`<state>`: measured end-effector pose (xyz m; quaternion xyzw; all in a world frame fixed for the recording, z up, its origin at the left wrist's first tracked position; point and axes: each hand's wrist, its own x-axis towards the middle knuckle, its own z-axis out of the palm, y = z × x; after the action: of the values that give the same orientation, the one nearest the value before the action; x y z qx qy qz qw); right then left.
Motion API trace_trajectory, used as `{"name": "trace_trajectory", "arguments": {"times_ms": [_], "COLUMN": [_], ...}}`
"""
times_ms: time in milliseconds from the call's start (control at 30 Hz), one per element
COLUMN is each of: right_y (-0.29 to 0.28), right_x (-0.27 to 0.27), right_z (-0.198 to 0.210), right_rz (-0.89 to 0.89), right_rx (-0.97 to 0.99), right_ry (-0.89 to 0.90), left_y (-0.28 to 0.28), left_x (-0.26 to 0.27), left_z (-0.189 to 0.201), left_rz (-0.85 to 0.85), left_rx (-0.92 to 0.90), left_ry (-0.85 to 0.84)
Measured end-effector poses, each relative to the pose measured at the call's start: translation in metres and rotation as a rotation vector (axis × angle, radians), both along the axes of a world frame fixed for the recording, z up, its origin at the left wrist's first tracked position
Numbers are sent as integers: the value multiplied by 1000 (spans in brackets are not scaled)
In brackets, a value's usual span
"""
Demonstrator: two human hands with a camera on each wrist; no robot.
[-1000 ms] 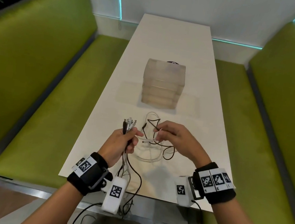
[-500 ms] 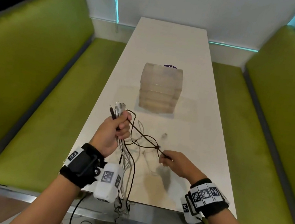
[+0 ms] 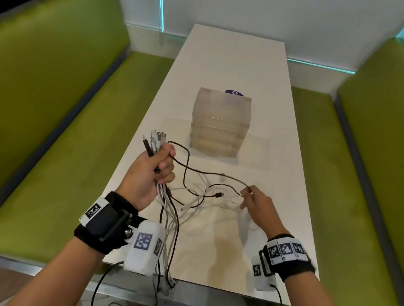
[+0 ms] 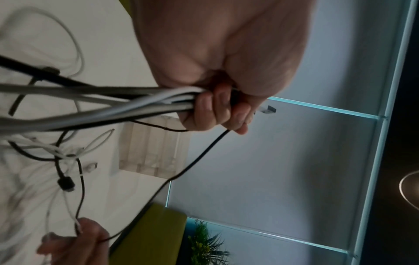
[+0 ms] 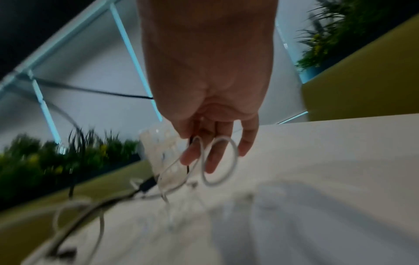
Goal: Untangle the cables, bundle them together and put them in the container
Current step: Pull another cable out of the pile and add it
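Observation:
My left hand (image 3: 153, 169) (image 4: 217, 111) grips a bundle of white and black cables (image 3: 170, 215) (image 4: 113, 105), raised above the table's near left part; the plug ends (image 3: 154, 139) stick up out of the fist. A thin black cable (image 3: 193, 169) runs from that fist to my right hand (image 3: 254, 199) (image 5: 211, 143), which pinches it together with a white cable loop (image 5: 217, 161). Between the hands a loose tangle of white and black cables (image 3: 205, 197) hangs and lies on the table. The frosted plastic container (image 3: 219, 124) stands mid-table, beyond both hands.
The long white table (image 3: 234, 61) runs away from me between two green benches (image 3: 46, 105) (image 3: 375, 164). A clear flat lid (image 3: 255, 151) lies under and beside the container. Cable ends hang over the near table edge (image 3: 167, 280). Plants fill the far corners.
My right hand pulled the thin black cable out to the right and down, away from the left hand, then rose slightly. The left hand lifted its bundle up and left.

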<state>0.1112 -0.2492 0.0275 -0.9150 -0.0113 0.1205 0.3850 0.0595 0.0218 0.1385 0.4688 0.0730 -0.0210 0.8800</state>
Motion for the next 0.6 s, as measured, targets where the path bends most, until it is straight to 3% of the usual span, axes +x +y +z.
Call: {"name": "trace_trajectory", "arguments": {"times_ms": [167,300,367,467,533,600], "right_y": [-2,1,6,17,29,45], "right_x": [10,16,14,-8,-26,-40], "right_z": [30,46,49,56,60,64], "right_rz": [11,-17,-64,-114,105,342], "right_rx": [154,85,-136,-543,-701,-641], "right_ry": [-124,-168,-53,258,434,522], "left_y": [0,-2,-4,-5,-6,-6], "left_x": [5,8,8,8,8,7], "left_z": [-6,-9,-8,-8,-8,-7], "left_rz": [23,37,27,11,5,-1], "left_rx": [34,29,31,46,54,68], "left_ry": [37,51,53,51,49,45]}}
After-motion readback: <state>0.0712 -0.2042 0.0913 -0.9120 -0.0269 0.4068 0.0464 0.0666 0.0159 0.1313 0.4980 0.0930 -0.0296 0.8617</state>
